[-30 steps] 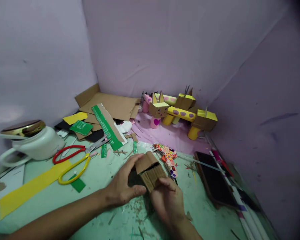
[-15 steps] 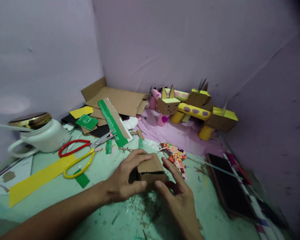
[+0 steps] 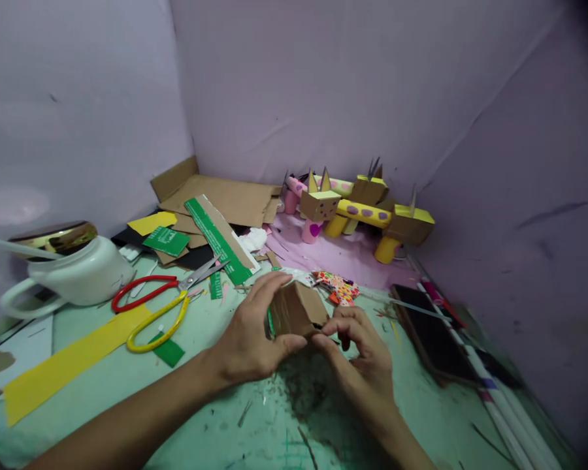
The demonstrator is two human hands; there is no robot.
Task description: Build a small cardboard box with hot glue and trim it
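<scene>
Small brown cardboard box [image 3: 290, 311], shaped like a cube, is to the right of the metal scissors with red and yellow handles [image 3: 182, 285], and somewhat nearer to the person. Half a second ago its flat top faced up, with a dark slit along the near edge, and the right hand [image 3: 355, 341] was spread open, apart from it. Now the box is turned and tilted, so that two plain faces meet in a ridge, and the right hand has come in: thumb and forefinger pinch at its near right corner, just beside a small dark gap. The left hand [image 3: 255, 334] grips it from the other side, fingers over the far edge and thumb along the near one. To me this means that the left hand does the steadying, while the fine work goes to the edge which is not closed. From where I stand, I cannot tell whether the fingertips press a flap or hold some small piece. The scissors lie unused on the green table [image 3: 225, 421], as before.
</scene>
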